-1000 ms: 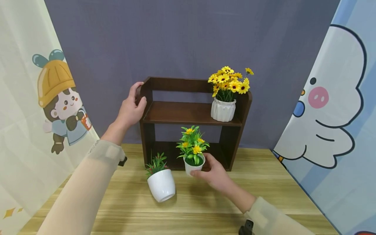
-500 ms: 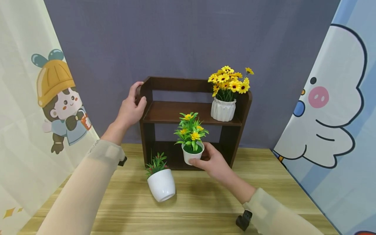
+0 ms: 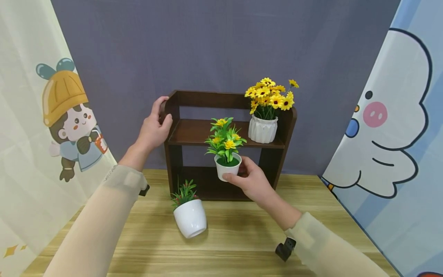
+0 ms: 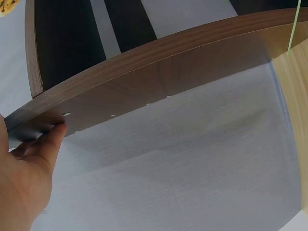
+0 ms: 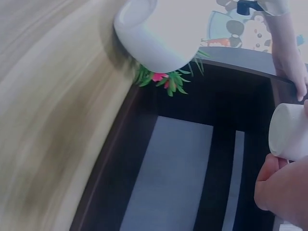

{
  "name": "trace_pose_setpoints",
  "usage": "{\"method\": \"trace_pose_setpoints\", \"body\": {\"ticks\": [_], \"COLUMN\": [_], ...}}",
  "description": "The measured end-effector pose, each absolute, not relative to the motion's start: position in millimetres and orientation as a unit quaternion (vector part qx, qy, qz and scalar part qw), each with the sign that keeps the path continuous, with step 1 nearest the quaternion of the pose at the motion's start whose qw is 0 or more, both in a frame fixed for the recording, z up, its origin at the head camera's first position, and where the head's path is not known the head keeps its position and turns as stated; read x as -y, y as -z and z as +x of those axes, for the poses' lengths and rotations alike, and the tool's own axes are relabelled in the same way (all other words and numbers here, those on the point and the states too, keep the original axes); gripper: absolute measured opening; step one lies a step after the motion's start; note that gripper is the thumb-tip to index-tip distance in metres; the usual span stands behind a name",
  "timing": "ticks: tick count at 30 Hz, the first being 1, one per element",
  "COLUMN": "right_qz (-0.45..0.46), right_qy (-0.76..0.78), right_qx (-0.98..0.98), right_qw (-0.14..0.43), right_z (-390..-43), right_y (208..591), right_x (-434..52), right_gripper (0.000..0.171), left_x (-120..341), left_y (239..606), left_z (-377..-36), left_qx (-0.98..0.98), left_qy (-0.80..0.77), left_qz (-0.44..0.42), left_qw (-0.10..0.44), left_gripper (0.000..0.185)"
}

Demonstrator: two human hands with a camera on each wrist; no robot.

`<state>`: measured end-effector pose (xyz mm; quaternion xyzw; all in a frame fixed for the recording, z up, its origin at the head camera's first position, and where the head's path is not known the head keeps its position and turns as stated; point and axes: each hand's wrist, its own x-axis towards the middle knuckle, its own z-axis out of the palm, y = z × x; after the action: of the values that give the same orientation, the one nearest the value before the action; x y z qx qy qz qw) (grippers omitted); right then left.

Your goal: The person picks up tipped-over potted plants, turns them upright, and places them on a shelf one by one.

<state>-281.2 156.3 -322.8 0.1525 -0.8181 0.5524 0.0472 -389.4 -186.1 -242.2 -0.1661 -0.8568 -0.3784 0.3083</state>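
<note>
My right hand (image 3: 250, 180) grips a small white pot with green leaves and yellow flowers (image 3: 225, 148), held in the air in front of the dark wooden shelf unit (image 3: 221, 134), below its middle board. The right wrist view shows the pot's white side (image 5: 289, 132) against my fingers (image 5: 284, 188). My left hand (image 3: 154, 125) holds the shelf's upper left side panel, thumb in front; the left wrist view shows my fingertips (image 4: 53, 139) on the brown panel (image 4: 159, 82). A white ribbed vase of yellow daisies (image 3: 264, 115) stands at the right of the middle board.
A white pot with green and red sprigs (image 3: 189, 214) stands tilted on the wooden table (image 3: 225, 238) left of front of the shelf, also seen as the pot (image 5: 156, 41) in the right wrist view. Cartoon-printed curtains (image 3: 41, 127) hang at both sides, a grey backdrop behind.
My right hand has lifted the yellow-flowered pot from the table up to about the height of the shelf's middle board. The left hand has stayed on the shelf's side.
</note>
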Motion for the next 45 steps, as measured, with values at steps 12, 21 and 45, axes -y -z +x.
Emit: {"method": "trace_pose_setpoints", "body": {"ticks": [12, 21, 45], "right_qz": [0.146, 0.133, 0.119], "right_qy": [-0.567, -0.588, -0.591], "right_qx": [0.807, 0.791, 0.784], "right_qw": [0.085, 0.105, 0.15], "right_z": [-289, -294, -320], "right_y": [302, 295, 279], "right_x": [-152, -148, -147], "right_gripper": [0.067, 0.067, 0.07], "left_x": [187, 186, 187], "left_y": [243, 243, 243], "left_z": [-390, -390, -389], "left_qx": [0.854, 0.854, 0.854], "left_qy": [0.381, 0.385, 0.382], "left_qz": [-0.168, -0.164, -0.169], "left_qw": [0.311, 0.309, 0.311], "left_gripper": [0.059, 0.058, 0.059]}}
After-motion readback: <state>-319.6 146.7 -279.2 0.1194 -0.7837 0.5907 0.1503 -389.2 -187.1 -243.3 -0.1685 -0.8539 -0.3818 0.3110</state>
